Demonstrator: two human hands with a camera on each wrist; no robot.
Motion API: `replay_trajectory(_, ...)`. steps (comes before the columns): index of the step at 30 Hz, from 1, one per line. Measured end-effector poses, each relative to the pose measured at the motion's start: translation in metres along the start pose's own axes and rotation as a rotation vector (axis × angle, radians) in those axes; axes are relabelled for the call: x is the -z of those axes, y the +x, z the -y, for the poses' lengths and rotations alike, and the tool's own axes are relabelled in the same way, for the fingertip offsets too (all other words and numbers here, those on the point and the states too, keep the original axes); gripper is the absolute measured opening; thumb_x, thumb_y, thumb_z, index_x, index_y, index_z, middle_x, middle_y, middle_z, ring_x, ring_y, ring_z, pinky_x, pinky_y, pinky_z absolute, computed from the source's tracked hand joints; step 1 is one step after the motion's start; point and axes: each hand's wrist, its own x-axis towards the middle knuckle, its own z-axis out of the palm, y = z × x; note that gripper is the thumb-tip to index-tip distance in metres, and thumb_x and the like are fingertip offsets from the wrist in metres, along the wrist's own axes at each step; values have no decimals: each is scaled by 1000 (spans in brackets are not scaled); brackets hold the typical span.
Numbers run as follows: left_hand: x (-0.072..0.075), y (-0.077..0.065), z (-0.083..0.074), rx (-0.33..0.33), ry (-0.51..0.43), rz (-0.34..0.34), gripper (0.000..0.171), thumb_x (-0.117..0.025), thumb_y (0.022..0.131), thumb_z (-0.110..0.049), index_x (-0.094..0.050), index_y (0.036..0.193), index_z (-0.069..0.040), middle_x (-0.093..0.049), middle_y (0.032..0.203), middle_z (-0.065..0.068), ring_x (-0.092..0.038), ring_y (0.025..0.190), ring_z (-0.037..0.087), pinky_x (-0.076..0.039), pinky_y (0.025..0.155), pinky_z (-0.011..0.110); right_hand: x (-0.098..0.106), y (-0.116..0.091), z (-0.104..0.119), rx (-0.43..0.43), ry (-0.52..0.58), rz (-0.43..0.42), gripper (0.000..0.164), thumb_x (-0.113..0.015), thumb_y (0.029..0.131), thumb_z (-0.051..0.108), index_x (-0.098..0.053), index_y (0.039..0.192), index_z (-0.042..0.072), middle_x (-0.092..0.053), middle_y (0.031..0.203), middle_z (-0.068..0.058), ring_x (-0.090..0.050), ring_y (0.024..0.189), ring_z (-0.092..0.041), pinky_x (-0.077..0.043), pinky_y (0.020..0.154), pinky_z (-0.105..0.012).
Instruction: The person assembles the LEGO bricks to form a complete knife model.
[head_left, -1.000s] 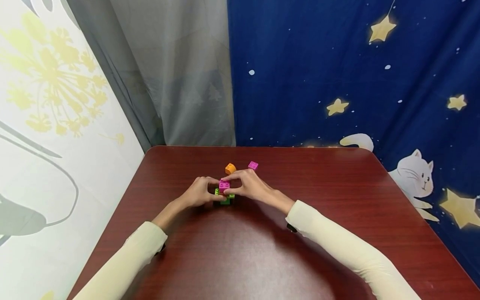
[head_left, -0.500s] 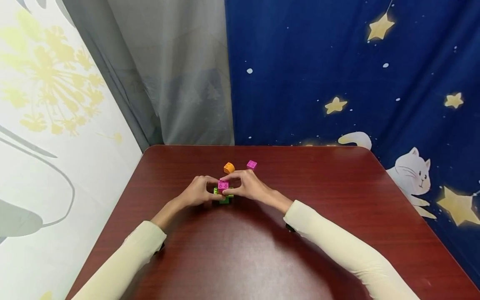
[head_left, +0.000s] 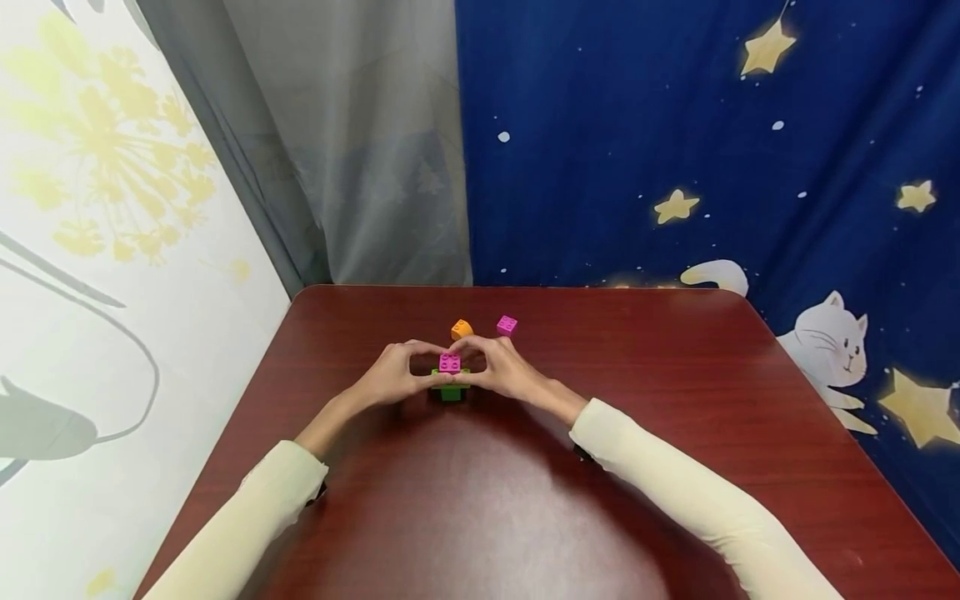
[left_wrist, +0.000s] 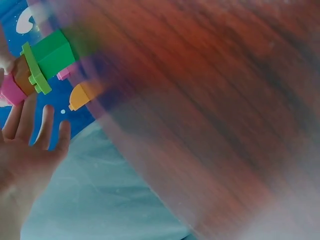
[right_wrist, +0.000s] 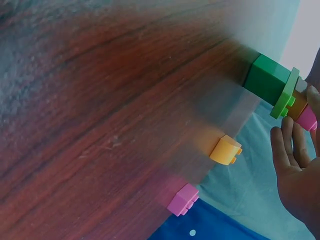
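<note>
The worktop (head_left: 637, 375) is stretching wide L & R of the brick stack (right_wrist: 267, 78), which is standing approx. mid-width, nearer the far edge. 2 loose bricks, 1 curved orange brick (head_left: 461, 330) & 1 spare pink brick (head_left: 507, 325), are lying betw. stack & that edge. L hand (head_left: 392, 375) and R hand (head_left: 506, 367) are both pinching the top pink brick (head_left: 450, 362) betw. thumb & fingers, each grip spanning just the brick; the L's other fingers are spreading. Stack is pointing up, studs on top, long axis vert.; its lime plate (right_wrist: 287, 95) is running L–R above the dk green base.
</note>
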Motion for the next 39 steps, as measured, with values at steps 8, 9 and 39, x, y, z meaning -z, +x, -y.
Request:
replay_trajectory(8, 0, 4, 0, -114, 37, -31, 36, -88, 86, -26, -78, 117, -8, -74, 114, 8, -67, 112, 34, -53, 96, 54, -2, -1, -3, -16, 49, -17, 38, -89, 84, 17, -65, 112, 8, -77, 102, -8, -76, 93, -23, -61, 84, -37)
replay_trajectory(9, 0, 5, 1, -125, 40, -29, 36, -88, 86, -26, -78, 116, -8, -75, 114, 8, -68, 112, 34, -54, 96, 54, -2, -2, -3, -30, 58, -17, 37, -89, 83, 17, -66, 111, 8, -77, 102, -8, -76, 92, -22, -61, 84, -38)
replay_trajectory(39, -2, 12, -15, 53, 89, 73, 63, -86, 84, -49, -70, 134, -14, -66, 135, 11, -59, 126, 31, -47, 108, 54, 42, -15, -44, -130, 19, -31, 51, -92, 81, 15, -70, 124, 0, -74, 116, -20, -72, 103, -34, -56, 96, -45)
